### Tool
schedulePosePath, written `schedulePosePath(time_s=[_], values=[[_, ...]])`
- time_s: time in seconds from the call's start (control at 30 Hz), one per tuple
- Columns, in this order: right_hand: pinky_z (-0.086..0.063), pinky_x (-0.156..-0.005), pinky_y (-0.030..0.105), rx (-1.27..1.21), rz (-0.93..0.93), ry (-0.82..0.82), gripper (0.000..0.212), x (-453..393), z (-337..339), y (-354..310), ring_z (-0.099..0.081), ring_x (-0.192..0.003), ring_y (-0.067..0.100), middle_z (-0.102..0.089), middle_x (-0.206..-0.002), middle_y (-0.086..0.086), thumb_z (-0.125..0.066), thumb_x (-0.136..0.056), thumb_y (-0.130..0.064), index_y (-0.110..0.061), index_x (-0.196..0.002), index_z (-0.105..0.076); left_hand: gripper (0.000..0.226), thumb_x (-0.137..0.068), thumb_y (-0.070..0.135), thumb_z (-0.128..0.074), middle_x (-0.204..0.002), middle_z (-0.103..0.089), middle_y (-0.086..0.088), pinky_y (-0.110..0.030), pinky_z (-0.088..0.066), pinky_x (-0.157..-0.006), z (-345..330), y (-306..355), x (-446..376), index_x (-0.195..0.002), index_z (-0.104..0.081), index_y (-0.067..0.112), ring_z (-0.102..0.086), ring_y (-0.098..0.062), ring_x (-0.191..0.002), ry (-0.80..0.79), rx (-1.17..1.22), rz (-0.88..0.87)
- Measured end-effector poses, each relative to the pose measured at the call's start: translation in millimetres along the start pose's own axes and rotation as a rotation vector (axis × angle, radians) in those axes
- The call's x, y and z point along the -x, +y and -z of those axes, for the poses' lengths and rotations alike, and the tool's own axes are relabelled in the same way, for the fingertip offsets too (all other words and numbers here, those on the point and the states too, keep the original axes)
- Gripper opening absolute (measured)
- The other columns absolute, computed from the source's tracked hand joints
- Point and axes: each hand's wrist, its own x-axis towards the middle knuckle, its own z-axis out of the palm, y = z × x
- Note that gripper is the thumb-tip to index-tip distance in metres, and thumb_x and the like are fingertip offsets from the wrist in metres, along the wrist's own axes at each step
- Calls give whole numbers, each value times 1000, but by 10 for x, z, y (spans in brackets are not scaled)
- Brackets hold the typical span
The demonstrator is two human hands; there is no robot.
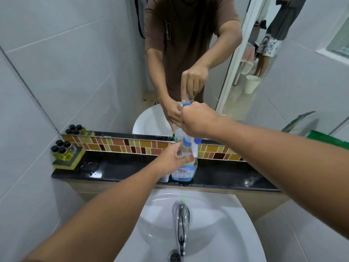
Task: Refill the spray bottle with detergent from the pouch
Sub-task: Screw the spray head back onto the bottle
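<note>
A clear spray bottle [186, 172] with a blue and white label stands upright on the black ledge [117, 167] behind the sink. My left hand [174, 157] grips the bottle around its upper body. My right hand [198, 121] is closed over the blue and white spray head [195, 146] at the bottle's neck. Whether the head is screwed on or loose I cannot tell. The mirror above repeats both hands and the bottle top. No pouch shows in this view.
A white sink [236, 224] with a chrome tap [181, 222] lies directly below my arms. Several small black-capped bottles [63, 150] sit on a yellow sponge at the ledge's left end. A green object [328, 138] rests at the right. Tiled walls close in on both sides.
</note>
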Motion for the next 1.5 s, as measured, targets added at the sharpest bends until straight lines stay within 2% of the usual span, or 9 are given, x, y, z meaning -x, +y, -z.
schedulePosePath(time_s=[0.2,0.4,0.57,0.67,0.77,0.87,1.03,1.23,1.5], values=[[-54,-60,32,-114,-278,-105,34,37,123,182,-69,-66,18,-69,-74,3,-51,-106,-36,-10,-92,-68,38,-93,45,-77,-133,-68,7,-45,-52,-109,30,19,14,-126,-62,36,-64,-17,-124,-41,20,53],[-50,-100,35,40,193,-341,55,119,493,560,-63,-120,19,-65,-140,-1,-59,-104,-49,-30,-155,-51,43,-98,43,-73,-141,-62,6,-41,-50,-106,61,56,38,-135,-53,39,-59,-19,-128,-90,8,49],[-45,-68,26,70,256,-220,37,148,130,353,-66,-85,17,-78,-107,4,-59,-107,-39,-15,-131,-74,36,-96,44,-74,-131,-68,9,-41,-54,-105,39,12,18,-128,-59,37,-65,-15,-121,-53,-11,52],[-36,-56,27,-38,114,-106,26,215,-55,228,-58,-77,20,-61,-79,0,-58,-106,-32,-12,-99,-72,31,-95,40,-77,-121,-74,12,-43,-57,-104,8,-35,-5,-124,-66,34,-70,-7,-114,-25,12,42],[-38,-57,32,-122,-62,-1,20,239,-135,75,-55,-77,27,-61,-81,5,-58,-102,-29,-10,-97,-64,30,-98,31,-75,-115,-70,19,-23,-54,-87,-29,-12,24,-126,-64,28,-66,0,-107,-19,58,36],[-41,-67,35,-238,-258,20,18,202,-165,-118,-52,-79,31,-51,-75,6,-61,-97,-26,-10,-89,-55,42,-96,31,-77,-131,-70,8,-26,-52,-89,-60,-44,-5,-135,-63,25,-66,-11,-120,-13,64,60],[-43,-78,41,-151,-255,-103,37,133,179,-90,-55,-85,26,-57,-91,8,-38,-104,-41,-13,-86,-53,40,-92,41,-80,-129,-72,9,-47,-55,-106,-4,-48,-22,-129,-66,36,-68,-14,-120,-33,-21,94],[-57,-98,43,148,187,-459,45,34,528,282,-68,-106,26,-74,-123,4,-58,-105,-47,-22,-142,-65,36,-92,41,-80,-127,-72,9,-46,-59,-103,22,-47,-17,-125,-66,37,-70,-13,-117,-33,-36,98],[-59,-63,33,-121,3,-136,33,38,-27,231,-71,-76,19,-77,-92,6,-66,-101,-38,-12,-118,-77,40,-93,39,-80,-127,-73,11,-43,-55,-106,4,-47,-3,-130,-65,34,-67,-10,-119,-27,-30,84]])
